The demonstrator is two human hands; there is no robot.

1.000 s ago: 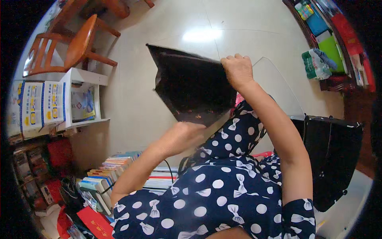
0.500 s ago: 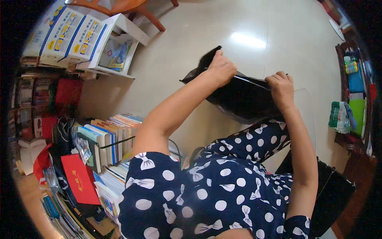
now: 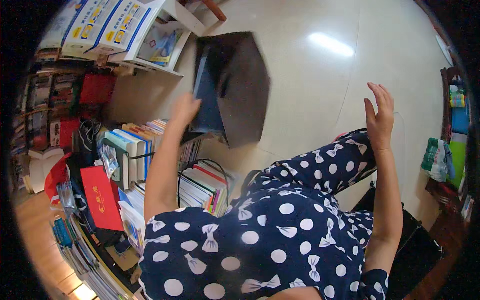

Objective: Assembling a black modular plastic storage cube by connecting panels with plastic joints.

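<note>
To the left, my left hand [image 3: 186,107] is closed at the near-left edge of a wide black bag [image 3: 247,87], gripping it. The bag hangs spread out over the floor, its dark opening towards the hand and a pale strip showing along the inner left side. Its exact material is blurred by motion. On the other side, my right hand [image 3: 381,117] is raised above my knee with fingers stretched and thumb apart, holding nothing.
Rows of books [image 3: 135,150] stand at my left, with a red flat box [image 3: 101,197] leaning by them. A white shelf unit [image 3: 172,30] carries wrapped packs [image 3: 112,25] at the far left. A green-and-white packet [image 3: 435,160] is at the right.
My left hand has swung left with the black bag, which now spreads wider. My right hand has let go of the bag and opened, moving slightly right.
</note>
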